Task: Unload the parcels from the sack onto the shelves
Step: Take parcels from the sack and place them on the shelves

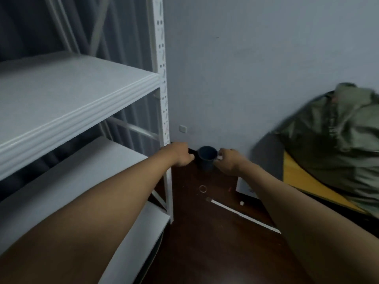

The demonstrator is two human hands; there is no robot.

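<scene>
White metal shelves [78, 93] stand on the left side, with two flat boards that have nothing on them. A tall post with little holes [162, 78] holds up the corner next to the grey wall [256, 68].

Both arms reach out to the same small thing. It is a dark blue cup [207, 157], round and open at the top. It sits between the two hands, down low in front of the wall and just right of the post.

The left hand [181, 155] has its fingers curled in. They are at the left side of the cup, by a dark strip there. I cannot tell for sure if they hold it, because the picture is blurry.

The right hand [228, 161] is at the right side of the cup. Its fingers curl around the little handle.

The green sack [336, 136] is far off to the right. It is big and lumpy and lies on a yellow table [303, 181]. No hand touches it.

On the dark brown floor [215, 232] there is a small ring [203, 188], a thin white stick [242, 215], and a flat white thing [245, 186] partly hidden by the right arm.
</scene>
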